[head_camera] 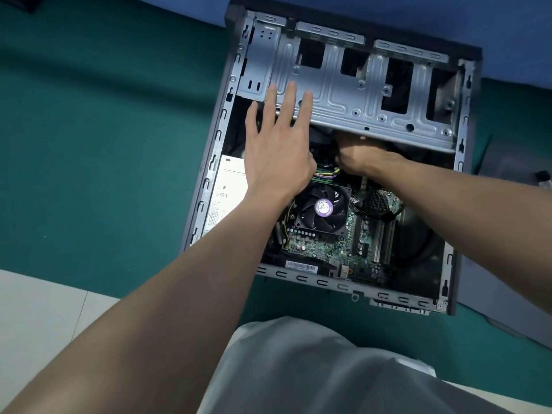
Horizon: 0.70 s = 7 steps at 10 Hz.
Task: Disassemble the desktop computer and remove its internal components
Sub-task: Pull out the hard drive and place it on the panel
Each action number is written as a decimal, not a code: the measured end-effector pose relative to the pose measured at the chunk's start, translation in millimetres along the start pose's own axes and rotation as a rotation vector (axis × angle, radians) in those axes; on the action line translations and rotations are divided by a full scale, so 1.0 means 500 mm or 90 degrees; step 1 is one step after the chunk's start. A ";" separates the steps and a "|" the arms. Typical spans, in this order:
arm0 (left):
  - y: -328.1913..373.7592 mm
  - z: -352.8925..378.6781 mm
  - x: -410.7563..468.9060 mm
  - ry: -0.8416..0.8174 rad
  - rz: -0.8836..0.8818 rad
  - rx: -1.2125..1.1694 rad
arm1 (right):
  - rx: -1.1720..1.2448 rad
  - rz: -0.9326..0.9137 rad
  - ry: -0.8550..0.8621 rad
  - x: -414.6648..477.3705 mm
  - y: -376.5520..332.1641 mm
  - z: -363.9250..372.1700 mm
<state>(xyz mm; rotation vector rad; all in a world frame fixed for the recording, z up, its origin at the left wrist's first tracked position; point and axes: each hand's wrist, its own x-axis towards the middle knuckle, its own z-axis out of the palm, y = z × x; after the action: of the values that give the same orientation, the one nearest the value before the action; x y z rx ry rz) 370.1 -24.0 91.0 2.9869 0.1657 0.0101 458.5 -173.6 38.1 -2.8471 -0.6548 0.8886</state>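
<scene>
Green desk (89, 144) is carrying open case (206, 186). Left grip (277, 153) is resting flat, released, on cage (343, 94); right grip (357, 158) is reaching under it, fingers hidden, state untellable.

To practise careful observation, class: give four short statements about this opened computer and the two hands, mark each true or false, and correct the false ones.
1. The left hand has straight fingers reaching onto the drive cage. True.
2. The right hand rests outside the computer on the green mat. False: it reaches under the drive cage, inside the case.
3. The fan bears a purple sticker at its hub. True.
4. A side panel hides the motherboard. False: the case is open and the motherboard shows.
</scene>
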 end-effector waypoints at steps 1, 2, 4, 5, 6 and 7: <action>0.001 0.000 -0.001 0.001 0.002 0.001 | -0.024 0.002 -0.027 0.011 0.002 -0.016; 0.002 0.000 -0.002 0.003 0.001 -0.002 | -0.042 0.005 -0.003 0.002 0.003 -0.014; 0.003 0.000 -0.002 0.007 0.000 -0.003 | -0.013 0.003 -0.019 0.009 0.001 -0.019; 0.000 0.000 -0.002 0.009 -0.001 -0.004 | -0.022 0.006 -0.005 0.007 -0.005 -0.020; 0.001 0.000 -0.003 0.013 -0.002 -0.002 | -0.047 0.016 -0.017 -0.008 -0.006 -0.005; 0.001 0.000 -0.002 0.013 -0.001 -0.001 | -0.036 0.010 -0.044 -0.003 -0.006 -0.014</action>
<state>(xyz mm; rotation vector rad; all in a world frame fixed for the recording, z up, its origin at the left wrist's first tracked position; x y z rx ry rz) 369.3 -24.5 90.9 2.9858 0.1691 0.0410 460.3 -171.1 45.3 -2.8867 -0.6764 0.9897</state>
